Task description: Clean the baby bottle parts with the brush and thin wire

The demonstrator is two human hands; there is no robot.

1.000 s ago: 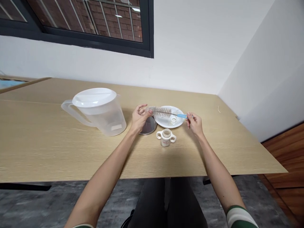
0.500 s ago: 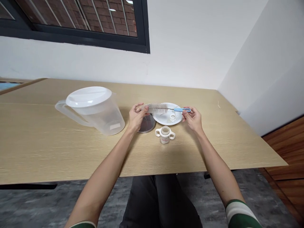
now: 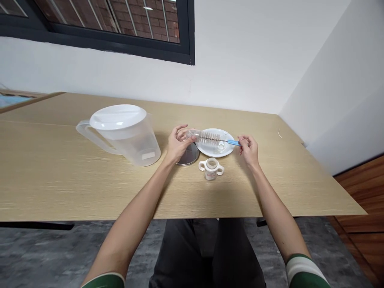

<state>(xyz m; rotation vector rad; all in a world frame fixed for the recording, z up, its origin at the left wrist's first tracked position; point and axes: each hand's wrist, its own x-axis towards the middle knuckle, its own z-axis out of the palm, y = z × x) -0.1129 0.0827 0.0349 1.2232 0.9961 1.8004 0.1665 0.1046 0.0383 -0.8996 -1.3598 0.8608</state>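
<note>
My right hand (image 3: 248,149) is closed on the blue handle of a bottle brush (image 3: 211,139), which lies nearly level above a white plate. My left hand (image 3: 179,143) is closed around a small clear, rounded plastic cover (image 3: 195,134). The brush's tip reaches to this cover; how far in it goes is hard to see. On the white plate (image 3: 207,152) lies a small whitish ring-shaped part (image 3: 221,147). Nearer to me stands a small two-handled bottle (image 3: 211,169), upright and without a lid. A dark round lid-like disc (image 3: 189,155) lies beneath my left hand, partly hidden.
A translucent lidded pitcher (image 3: 135,140) stands left of my left hand, handle to the left. A thin pale strip (image 3: 279,133) lies on the wooden table (image 3: 90,192) toward the right. The wall and a dark window frame (image 3: 120,44) rise behind.
The bristles have come further out of the clear cover, and the brush handle has shifted right and tilted slightly down. My view has also shifted a little.
</note>
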